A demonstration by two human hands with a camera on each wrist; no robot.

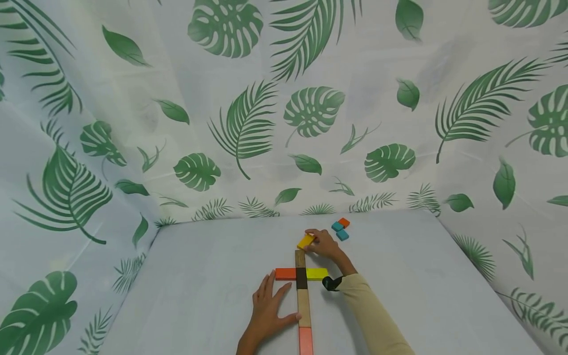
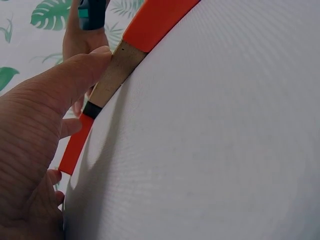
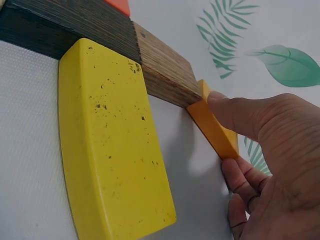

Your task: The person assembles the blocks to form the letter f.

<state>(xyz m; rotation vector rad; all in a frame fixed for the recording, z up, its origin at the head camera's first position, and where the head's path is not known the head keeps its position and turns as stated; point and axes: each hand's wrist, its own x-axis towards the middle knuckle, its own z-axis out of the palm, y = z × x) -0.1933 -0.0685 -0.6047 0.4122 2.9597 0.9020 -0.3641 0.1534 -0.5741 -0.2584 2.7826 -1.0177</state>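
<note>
My right hand (image 1: 324,243) pinches an orange-yellow wooden block (image 1: 306,241) between thumb and fingers, at the far end of a row of blocks. In the right wrist view this block (image 3: 212,122) meets the end of a brown block (image 3: 167,65). Spread out flat, my left hand (image 1: 267,310) has its thumb against a tan block (image 1: 303,305) and fingertips by a red block (image 1: 285,274). A dark block (image 1: 301,278) forms the centre of a cross, with the red block at its left and a yellow block (image 1: 317,274) at its right.
Nearest the camera, a salmon-red block (image 1: 305,340) continues the row. Two blue blocks (image 1: 342,235) and an orange-red block (image 1: 343,223) lie beyond my right hand on the white table (image 1: 199,286). Leaf-printed cloth (image 1: 257,192) walls the back and sides.
</note>
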